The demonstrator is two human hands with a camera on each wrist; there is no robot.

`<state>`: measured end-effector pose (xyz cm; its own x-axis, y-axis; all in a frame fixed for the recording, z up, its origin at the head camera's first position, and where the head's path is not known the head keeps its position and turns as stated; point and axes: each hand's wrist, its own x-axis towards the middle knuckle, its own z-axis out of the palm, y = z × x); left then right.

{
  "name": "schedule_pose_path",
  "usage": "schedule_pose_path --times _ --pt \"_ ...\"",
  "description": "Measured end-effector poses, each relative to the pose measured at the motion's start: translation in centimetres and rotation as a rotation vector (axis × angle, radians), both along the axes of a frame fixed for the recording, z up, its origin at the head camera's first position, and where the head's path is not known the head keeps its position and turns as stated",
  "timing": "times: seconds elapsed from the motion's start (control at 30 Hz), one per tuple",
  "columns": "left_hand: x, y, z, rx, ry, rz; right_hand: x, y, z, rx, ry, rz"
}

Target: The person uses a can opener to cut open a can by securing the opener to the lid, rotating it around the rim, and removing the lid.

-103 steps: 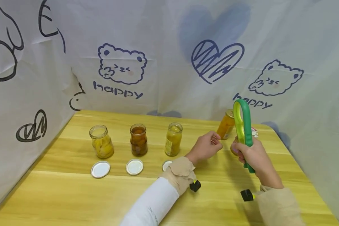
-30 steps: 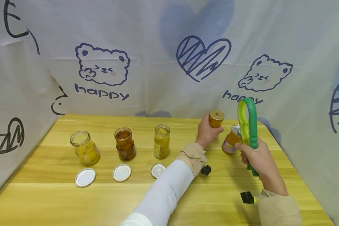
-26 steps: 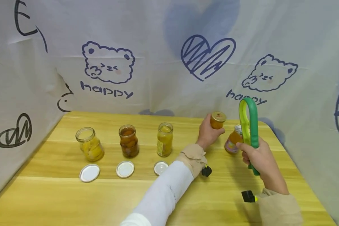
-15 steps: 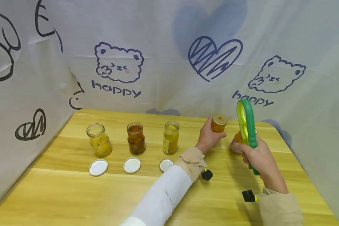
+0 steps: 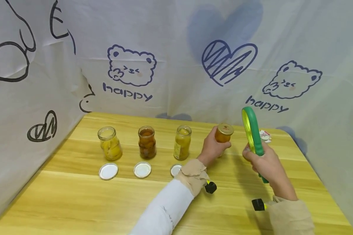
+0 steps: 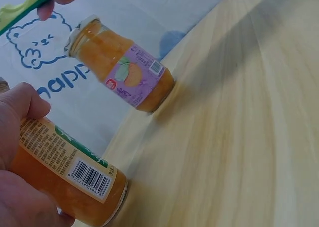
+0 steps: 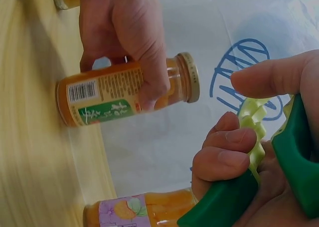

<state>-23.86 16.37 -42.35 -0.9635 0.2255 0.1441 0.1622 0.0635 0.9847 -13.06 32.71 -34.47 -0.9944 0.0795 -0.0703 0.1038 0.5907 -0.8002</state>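
Observation:
My left hand [image 5: 212, 147] grips a glass jar of orange fruit [image 5: 223, 137] with a gold lid. Its tan and green label [image 7: 109, 100] shows in the right wrist view. The jar's base is at or just above the table; I cannot tell which. In my right hand [image 5: 269, 163] is a green jar opener [image 5: 254, 133], its handles between curled fingers and thumb and its light-green teeth [image 7: 254, 117] around nothing. Behind that hand stands a second orange fruit jar [image 6: 124, 70] with a purple label, mostly hidden in the head view; its patterned lid [image 5: 265, 136] shows.
Three lidless jars stand in a row to the left: yellow fruit [image 5: 111, 148], dark brown fruit [image 5: 147, 143] and a slimmer yellow one [image 5: 182, 143]. In front of them lie white-lined lids [image 5: 108, 171]. A drawn-on white sheet [image 5: 176, 81] borders the wooden table [image 5: 106, 202].
My left hand, earlier unladen beside the gold-lidded jar, has taken hold of it. Over the last half second it has brought the jar slightly left and nearer. My right hand keeps the jar opener.

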Motion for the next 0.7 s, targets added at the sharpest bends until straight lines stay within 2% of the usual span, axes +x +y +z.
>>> schedule_pose_path --times 0.17,0.33,0.53,0.7 --pt "0.3 -1.3 0.1 -0.025 0.01 -0.018 -0.1 -0.6 -0.1 0.044 -0.009 0.001" --pt "0.8 -2.7 0.2 -0.066 0.035 -0.065 0.0 -1.4 -0.4 0.136 -0.017 0.005" --pt "1.6 -4.2 0.1 -0.098 0.078 -0.123 -0.2 -2.2 -0.9 0.252 0.015 0.032" --pt "2.0 -4.8 -0.1 -0.087 0.091 -0.151 -0.5 -2.9 -0.9 0.293 0.039 0.044"
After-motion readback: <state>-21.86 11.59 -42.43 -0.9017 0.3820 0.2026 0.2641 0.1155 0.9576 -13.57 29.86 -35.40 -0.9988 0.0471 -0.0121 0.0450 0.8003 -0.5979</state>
